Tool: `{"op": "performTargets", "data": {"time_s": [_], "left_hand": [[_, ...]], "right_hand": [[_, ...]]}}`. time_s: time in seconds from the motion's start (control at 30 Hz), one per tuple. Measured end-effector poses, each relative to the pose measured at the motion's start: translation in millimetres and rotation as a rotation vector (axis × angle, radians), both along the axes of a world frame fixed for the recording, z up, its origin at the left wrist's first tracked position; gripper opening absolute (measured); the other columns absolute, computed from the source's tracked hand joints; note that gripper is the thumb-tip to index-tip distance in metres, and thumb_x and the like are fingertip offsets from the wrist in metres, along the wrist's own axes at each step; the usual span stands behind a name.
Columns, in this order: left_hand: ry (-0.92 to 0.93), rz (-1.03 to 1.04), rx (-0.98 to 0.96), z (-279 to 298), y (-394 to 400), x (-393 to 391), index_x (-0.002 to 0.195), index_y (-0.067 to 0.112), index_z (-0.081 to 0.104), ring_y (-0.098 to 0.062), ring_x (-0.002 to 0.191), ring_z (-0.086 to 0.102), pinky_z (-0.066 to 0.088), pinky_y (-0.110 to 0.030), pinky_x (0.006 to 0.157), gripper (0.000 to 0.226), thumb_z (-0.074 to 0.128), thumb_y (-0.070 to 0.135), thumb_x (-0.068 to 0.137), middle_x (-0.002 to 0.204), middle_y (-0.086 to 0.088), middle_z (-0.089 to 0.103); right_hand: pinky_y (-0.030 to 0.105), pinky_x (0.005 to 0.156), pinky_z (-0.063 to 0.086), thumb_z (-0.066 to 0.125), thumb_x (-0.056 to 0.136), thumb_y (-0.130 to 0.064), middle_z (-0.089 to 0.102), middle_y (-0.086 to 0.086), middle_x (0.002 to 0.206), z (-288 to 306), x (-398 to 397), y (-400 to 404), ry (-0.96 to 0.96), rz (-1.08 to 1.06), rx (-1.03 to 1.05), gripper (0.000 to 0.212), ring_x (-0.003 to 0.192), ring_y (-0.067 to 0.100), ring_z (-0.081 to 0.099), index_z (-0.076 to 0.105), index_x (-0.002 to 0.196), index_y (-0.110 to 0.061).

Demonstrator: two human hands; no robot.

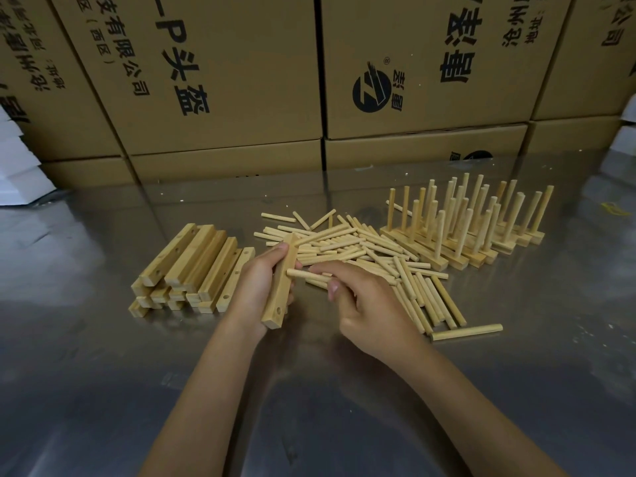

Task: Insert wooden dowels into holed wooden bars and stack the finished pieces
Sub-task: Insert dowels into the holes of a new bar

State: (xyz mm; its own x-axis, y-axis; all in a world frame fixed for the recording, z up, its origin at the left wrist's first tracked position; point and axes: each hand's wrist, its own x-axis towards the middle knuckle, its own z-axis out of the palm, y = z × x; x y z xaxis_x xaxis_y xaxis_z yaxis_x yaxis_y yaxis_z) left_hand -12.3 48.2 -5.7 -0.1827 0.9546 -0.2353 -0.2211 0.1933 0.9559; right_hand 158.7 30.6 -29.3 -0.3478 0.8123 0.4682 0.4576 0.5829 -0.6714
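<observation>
We hold a holed wooden bar (pixel 283 281) upright-tilted in our left hand (pixel 261 287), fingers clamped round it, while our right hand (pixel 364 304) pinches a dowel (pixel 308 275) whose tip sits at the bar's side, near centre of the steel counter (pixel 103 390). If the dowel meets the hole at an angle, we judge it may jam or slip out. Loose dowels (pixel 371 256) lie beyond, unfilled bars (pixel 192 273) left, finished pieces (pixel 471 228) far right. Shut cardboard boxes (pixel 223 80) stand behind, contents unseen.
</observation>
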Motion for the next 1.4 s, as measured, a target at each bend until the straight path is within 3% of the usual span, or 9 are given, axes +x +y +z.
{"op": "performTargets", "data": {"time_s": [0.13,0.43,0.67,0.83,0.97,1.07,1.13,1.27,1.4], "left_hand": [[0.010,-0.033,0.016,0,-2,4,0.087,0.013,0.069,-0.009,0.044,0.050,0.038,-0.020,0.040,0.033,0.052,0.037,0.100,0.058,0.002,0.059],[0.002,-0.076,0.070,-2,-5,15,0.101,0.019,0.071,-0.010,0.051,0.052,0.039,-0.022,0.040,0.022,0.052,0.029,0.102,0.070,0.000,0.063],[0.054,-0.061,0.101,-3,-7,18,0.103,0.021,0.074,-0.009,0.052,0.052,0.038,-0.022,0.042,0.022,0.055,0.031,0.100,0.067,0.002,0.063],[0.101,-0.051,0.085,-2,-10,21,0.079,0.030,0.079,-0.004,0.052,0.057,0.043,-0.022,0.049,0.032,0.055,0.035,0.100,0.070,0.004,0.067],[0.111,-0.052,0.098,-1,-10,21,0.100,0.027,0.076,-0.005,0.053,0.056,0.043,-0.022,0.049,0.022,0.055,0.035,0.100,0.072,0.003,0.067],[0.158,-0.076,0.121,-1,-9,18,0.099,0.025,0.075,-0.007,0.053,0.054,0.042,-0.021,0.047,0.023,0.053,0.033,0.101,0.071,0.003,0.066],[0.190,-0.068,0.127,0,-7,17,0.094,0.021,0.073,-0.009,0.052,0.053,0.041,-0.021,0.044,0.025,0.053,0.033,0.102,0.067,0.004,0.065],[0.160,0.018,0.109,-3,-2,14,0.105,0.020,0.074,-0.010,0.049,0.054,0.041,-0.025,0.043,0.023,0.053,0.031,0.101,0.067,0.001,0.067],[0.030,0.157,0.045,-1,3,-1,0.106,0.009,0.070,-0.010,0.041,0.050,0.042,-0.022,0.038,0.030,0.051,0.031,0.102,0.055,0.002,0.060]], "right_hand": [[0.038,0.074,0.051,0.049,0.095,-0.011,0.064,-0.010,0.104,-2,-2,1,0.028,-0.027,0.048,0.040,0.088,0.009,0.059,0.064,0.125,-0.033],[0.012,0.064,0.034,0.059,0.094,-0.018,0.046,-0.022,0.080,5,4,0,-0.096,-0.102,0.125,0.032,0.074,-0.005,0.045,0.070,0.122,-0.030],[0.009,0.064,0.029,0.059,0.092,-0.015,0.045,-0.026,0.075,7,5,0,-0.091,-0.101,0.121,0.031,0.071,-0.003,0.044,0.073,0.116,-0.028],[0.015,0.067,0.034,0.060,0.090,-0.017,0.066,-0.015,0.085,8,4,-1,-0.088,-0.104,0.132,0.029,0.072,-0.002,0.047,0.074,0.114,-0.026],[0.010,0.063,0.031,0.062,0.088,-0.017,0.071,-0.014,0.084,6,4,0,-0.057,-0.108,0.137,0.026,0.063,-0.008,0.047,0.076,0.108,-0.027],[0.005,0.061,0.033,0.064,0.089,-0.017,0.073,-0.017,0.087,4,4,1,-0.015,-0.102,0.087,0.024,0.066,-0.011,0.053,0.077,0.107,-0.027],[0.008,0.061,0.039,0.067,0.089,-0.020,0.073,-0.019,0.088,4,4,3,0.046,-0.093,0.017,0.022,0.070,-0.006,0.059,0.076,0.107,-0.029],[0.032,0.068,0.054,0.072,0.084,-0.045,0.068,-0.015,0.089,11,9,5,0.056,-0.160,-0.114,0.036,0.069,0.006,0.063,0.059,0.117,-0.045],[0.031,0.069,0.051,0.066,0.086,-0.052,0.064,-0.020,0.089,12,15,9,0.020,-0.291,-0.092,0.038,0.078,0.002,0.062,0.053,0.119,-0.041]]}}
